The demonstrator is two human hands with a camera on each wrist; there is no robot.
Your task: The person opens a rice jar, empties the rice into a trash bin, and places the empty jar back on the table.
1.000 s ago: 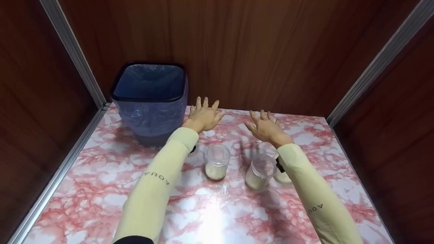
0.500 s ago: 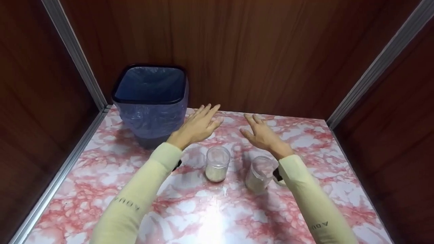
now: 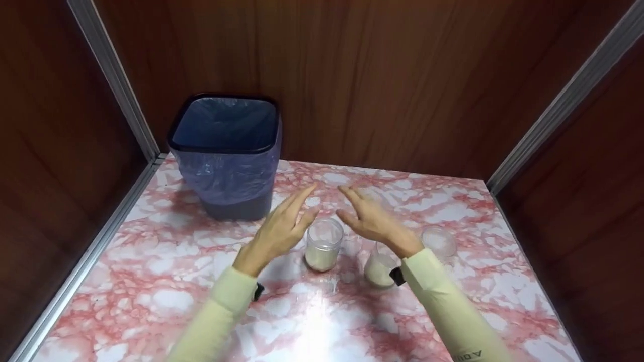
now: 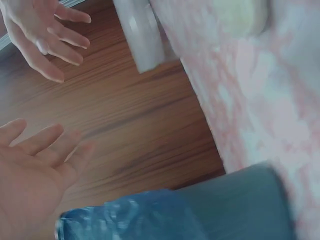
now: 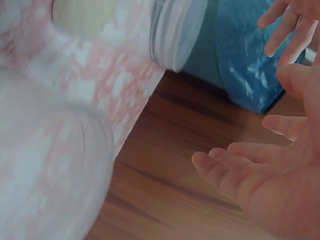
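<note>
My left hand (image 3: 279, 229) hovers just left of a clear jar (image 3: 322, 256) with pale contents in its lower part. Its fingers are extended and hold nothing. Facing it, my right hand (image 3: 372, 218) also has straight fingers, above and behind a second clear jar (image 3: 380, 271) with similar pale contents. My right wrist partly hides that jar. A third clear jar (image 3: 438, 241) shows beyond the right forearm, its lower part hidden. In the left wrist view, the left palm (image 4: 30, 180) is bare; so is the right palm (image 5: 280, 190) in the right wrist view.
A dark bin (image 3: 236, 206) with a blue liner stands at the back left of the marbled red and white table (image 3: 151, 296). Brown wood-grain panels (image 3: 352, 85) enclose the back and sides, with metal posts (image 3: 115, 75) at the corners.
Both hands have drawn back from the rear of the table and come closer together. Their fingers are less spread. The third jar now shows more behind the right forearm.
</note>
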